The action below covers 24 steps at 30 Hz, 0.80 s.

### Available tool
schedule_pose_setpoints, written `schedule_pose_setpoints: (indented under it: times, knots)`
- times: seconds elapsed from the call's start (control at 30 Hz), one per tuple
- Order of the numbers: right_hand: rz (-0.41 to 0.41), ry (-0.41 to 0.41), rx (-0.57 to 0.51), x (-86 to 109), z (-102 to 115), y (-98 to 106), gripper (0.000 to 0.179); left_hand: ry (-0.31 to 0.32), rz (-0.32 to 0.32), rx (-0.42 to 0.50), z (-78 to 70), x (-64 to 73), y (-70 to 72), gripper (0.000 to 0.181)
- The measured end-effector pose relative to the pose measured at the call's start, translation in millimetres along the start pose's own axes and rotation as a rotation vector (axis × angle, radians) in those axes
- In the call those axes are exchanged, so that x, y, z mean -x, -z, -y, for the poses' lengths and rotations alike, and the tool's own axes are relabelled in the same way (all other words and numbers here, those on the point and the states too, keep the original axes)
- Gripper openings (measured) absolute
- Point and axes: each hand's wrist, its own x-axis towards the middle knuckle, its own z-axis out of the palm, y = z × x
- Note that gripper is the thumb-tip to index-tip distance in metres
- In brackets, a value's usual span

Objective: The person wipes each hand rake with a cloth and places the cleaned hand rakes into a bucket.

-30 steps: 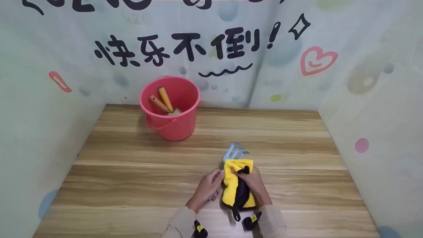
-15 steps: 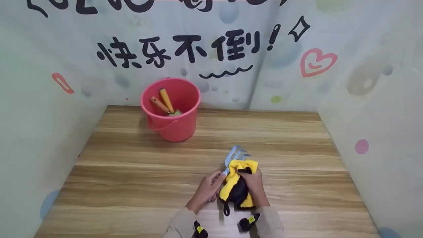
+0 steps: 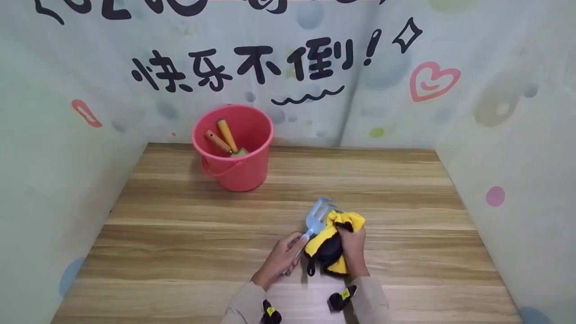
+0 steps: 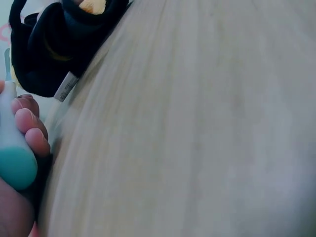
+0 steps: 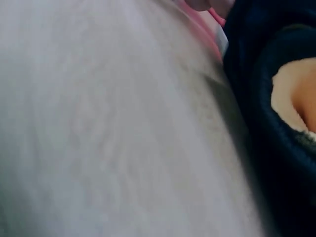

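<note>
My left hand [image 3: 284, 255] grips a small hand rake [image 3: 316, 221] by its handle, tines pointing away from me. The head is light blue; in the left wrist view the handle [image 4: 14, 148] is white with a teal end, and my fingers curl round it. My right hand [image 3: 354, 247] holds a bunched yellow and black cloth [image 3: 330, 245] against the right side of the rake's head. The cloth covers part of the tines. A black loop hangs from its lower left corner. In the right wrist view the dark side of the cloth [image 5: 247, 98] fills the right edge.
A pink bucket [image 3: 243, 173] stands at the back left of the wooden table [image 3: 180, 252]. Inside it lean a tool with a yellow handle [image 3: 227, 135] and one with an orange-brown handle [image 3: 218, 141]. Printed curtains [image 3: 387, 121] enclose the table at the back and sides.
My right hand has shifted the cloth up and to the right along the rake, uncovering its neck and more of its head. My left hand stays nearly in place; the bucket has not moved.
</note>
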Motion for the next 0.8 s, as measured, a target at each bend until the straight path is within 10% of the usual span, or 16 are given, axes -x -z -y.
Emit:
schedule_pose_setpoints:
  times: [0.8]
  knots:
    - [-0.126,-0.171,-0.419,3.2,4.8,3.1,0.031,0.029,0.005,-0.016,-3.2,-5.7,-0.2,0.034]
